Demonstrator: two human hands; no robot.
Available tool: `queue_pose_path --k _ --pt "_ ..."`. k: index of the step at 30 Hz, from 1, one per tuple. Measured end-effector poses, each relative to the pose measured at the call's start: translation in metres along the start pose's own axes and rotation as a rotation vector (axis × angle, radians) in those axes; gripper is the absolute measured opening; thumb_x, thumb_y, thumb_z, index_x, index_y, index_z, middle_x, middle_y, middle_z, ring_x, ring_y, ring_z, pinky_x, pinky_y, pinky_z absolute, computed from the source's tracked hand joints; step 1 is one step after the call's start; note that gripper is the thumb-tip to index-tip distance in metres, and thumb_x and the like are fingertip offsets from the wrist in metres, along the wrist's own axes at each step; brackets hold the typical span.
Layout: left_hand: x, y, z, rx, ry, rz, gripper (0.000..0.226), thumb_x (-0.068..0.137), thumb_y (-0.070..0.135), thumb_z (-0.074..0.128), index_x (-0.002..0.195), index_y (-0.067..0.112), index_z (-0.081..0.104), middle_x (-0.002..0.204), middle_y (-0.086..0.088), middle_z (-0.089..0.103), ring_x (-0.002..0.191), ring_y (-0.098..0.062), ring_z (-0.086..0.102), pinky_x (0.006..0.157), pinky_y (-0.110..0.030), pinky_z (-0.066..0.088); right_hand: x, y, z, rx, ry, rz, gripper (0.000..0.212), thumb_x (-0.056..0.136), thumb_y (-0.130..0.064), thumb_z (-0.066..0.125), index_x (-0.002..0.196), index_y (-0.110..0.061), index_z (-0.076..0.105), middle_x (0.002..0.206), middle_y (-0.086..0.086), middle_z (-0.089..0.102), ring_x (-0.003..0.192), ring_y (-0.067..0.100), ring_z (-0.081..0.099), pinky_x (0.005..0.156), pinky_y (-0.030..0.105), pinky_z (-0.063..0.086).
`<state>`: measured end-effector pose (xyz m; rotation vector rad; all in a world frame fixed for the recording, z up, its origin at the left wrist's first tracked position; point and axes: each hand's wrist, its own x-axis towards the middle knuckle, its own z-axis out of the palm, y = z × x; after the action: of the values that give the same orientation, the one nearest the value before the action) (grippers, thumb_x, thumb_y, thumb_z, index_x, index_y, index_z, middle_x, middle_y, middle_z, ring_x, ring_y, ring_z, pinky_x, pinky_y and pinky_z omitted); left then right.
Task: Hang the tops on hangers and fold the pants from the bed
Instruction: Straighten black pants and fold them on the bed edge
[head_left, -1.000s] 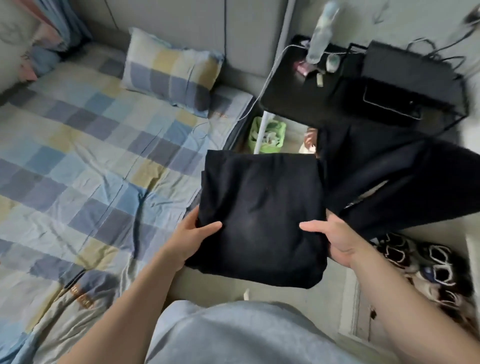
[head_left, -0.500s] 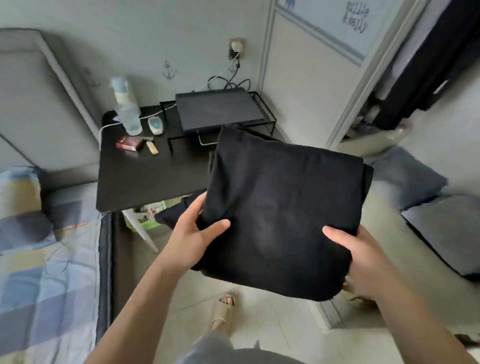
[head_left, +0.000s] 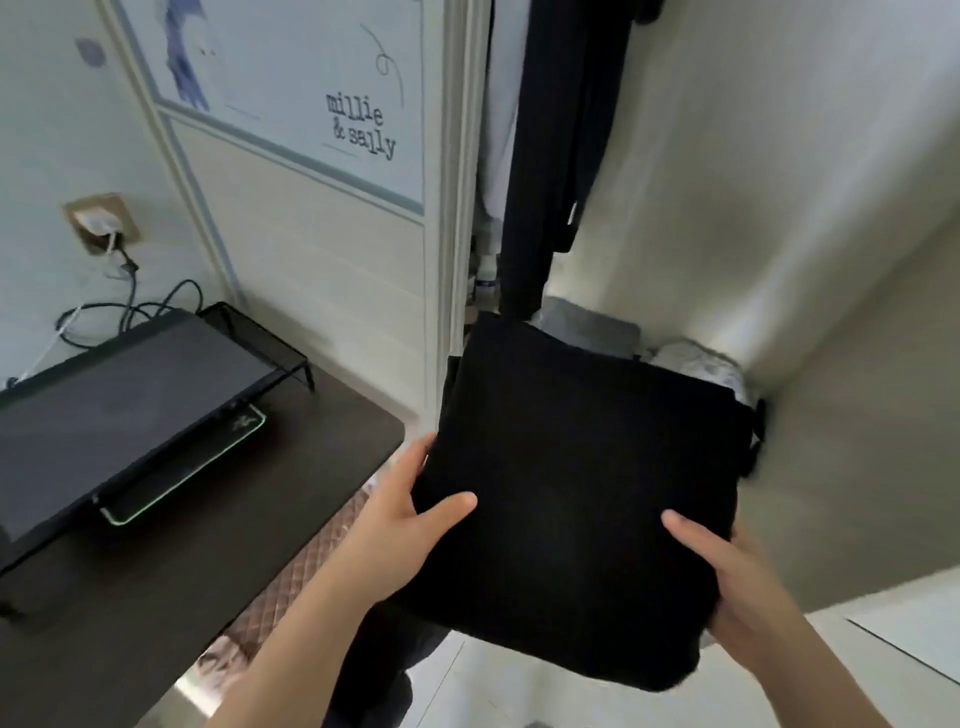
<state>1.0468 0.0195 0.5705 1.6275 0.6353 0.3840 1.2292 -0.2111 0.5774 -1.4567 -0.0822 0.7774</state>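
Head view, garment: the folded black fabric square (head_left: 582, 493), likely pants, is held flat in mid-air.
Left hand (head_left: 410, 514): grasps its left edge, thumb on top.
Right hand (head_left: 727, 577): grasps its right edge, thumb on top.
Change: the person has turned, so the bundle is now past the dark wooden desk (head_left: 234, 545) and faces the hanging dark clothes (head_left: 550, 156).
Meaning: folding looks finished, and stowing likely comes next.
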Motion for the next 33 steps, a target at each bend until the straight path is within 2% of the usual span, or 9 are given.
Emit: queue_pose_path --k 6,9,12,16,19,24,26,29,33 --pt "0.096 -0.006 0.058 0.048 -0.19 -0.038 0.049 0.093 0.018 0.068 0.133 0.041 0.051 0.117 0.025 0.066 0.111 0.004 0.061 0.1 -0.027 0.05 0.047 -0.009 -0.043 0.096 0.163 0.047 0.043 0.08 -0.017 0.071 0.122 -0.023 0.063 0.111 0.0 0.076 0.107 0.026 0.069 0.091 0.043 0.051" --pt "0.144 -0.007 0.089 0.085 -0.202 -0.065 0.049 0.094 0.017 0.067 0.137 0.033 0.049 0.122 0.016 0.065 0.114 -0.002 0.061 0.101 -0.03 0.05 0.086 -0.019 -0.066 0.112 0.192 0.056 0.047 0.077 -0.018 0.072 0.123 -0.016 0.064 0.111 0.005 0.075 0.103 0.028 0.072 0.086 0.042 0.053" --pt "0.19 -0.013 0.12 0.115 -0.207 -0.131 0.045 0.094 0.013 0.067 0.133 0.025 0.05 0.119 0.009 0.065 0.112 -0.01 0.063 0.099 -0.032 0.052 0.126 -0.03 -0.087 0.115 0.184 0.083 0.046 0.081 -0.02 0.073 0.126 -0.017 0.063 0.114 0.005 0.075 0.103 0.026 0.072 0.092 0.043 0.053" --pt "0.246 -0.022 0.158 0.147 -0.194 -0.201 0.042 0.093 0.005 0.066 0.129 0.02 0.051 0.113 0.008 0.065 0.104 -0.004 0.063 0.076 -0.01 0.051 0.179 -0.037 -0.113 0.143 0.224 0.121 0.054 0.077 -0.021 0.078 0.128 -0.018 0.061 0.113 0.006 0.075 0.101 0.026 0.073 0.084 0.039 0.056" --pt "0.284 -0.026 0.18 0.211 -0.177 -0.237 0.042 0.09 0.002 0.063 0.122 0.025 0.05 0.107 0.008 0.065 0.095 -0.003 0.063 0.065 -0.008 0.047 0.216 -0.039 -0.124 0.178 0.215 0.131 0.05 0.081 -0.016 0.076 0.128 -0.017 0.062 0.114 0.006 0.074 0.102 0.026 0.073 0.082 0.036 0.056" --pt "0.36 -0.047 0.2 0.314 -0.15 -0.262 0.036 0.085 -0.001 0.061 0.114 0.02 0.055 0.098 0.003 0.066 0.096 -0.016 0.065 0.075 -0.022 0.047 0.285 -0.039 -0.127 0.225 0.276 0.095 0.049 0.079 -0.006 0.073 0.124 -0.02 0.063 0.109 0.006 0.076 0.097 0.026 0.074 0.081 0.038 0.054" --pt "0.393 -0.056 0.205 0.304 -0.121 -0.262 0.037 0.087 -0.001 0.061 0.117 0.02 0.055 0.101 0.006 0.067 0.097 -0.009 0.065 0.08 -0.018 0.047 0.32 -0.038 -0.126 0.222 0.276 0.087 0.056 0.073 -0.007 0.074 0.125 -0.024 0.061 0.112 0.005 0.075 0.1 0.025 0.073 0.083 0.039 0.054" --pt "0.443 -0.066 0.211 0.287 -0.046 -0.232 0.038 0.089 0.002 0.062 0.119 0.022 0.052 0.099 0.015 0.063 0.085 0.006 0.06 0.067 -0.005 0.042 0.379 -0.038 -0.125 0.168 0.243 0.061 0.055 0.078 0.001 0.072 0.125 -0.024 0.061 0.113 0.005 0.074 0.102 0.025 0.072 0.086 0.041 0.054" --pt "0.513 -0.081 0.215 0.316 0.042 -0.217 0.039 0.088 0.007 0.062 0.121 0.025 0.051 0.098 0.017 0.06 0.091 -0.009 0.061 0.075 -0.021 0.043 0.46 -0.039 -0.123 0.108 0.207 0.062 0.05 0.081 0.01 0.066 0.125 -0.015 0.061 0.108 0.012 0.074 0.097 0.026 0.072 0.081 0.037 0.055"
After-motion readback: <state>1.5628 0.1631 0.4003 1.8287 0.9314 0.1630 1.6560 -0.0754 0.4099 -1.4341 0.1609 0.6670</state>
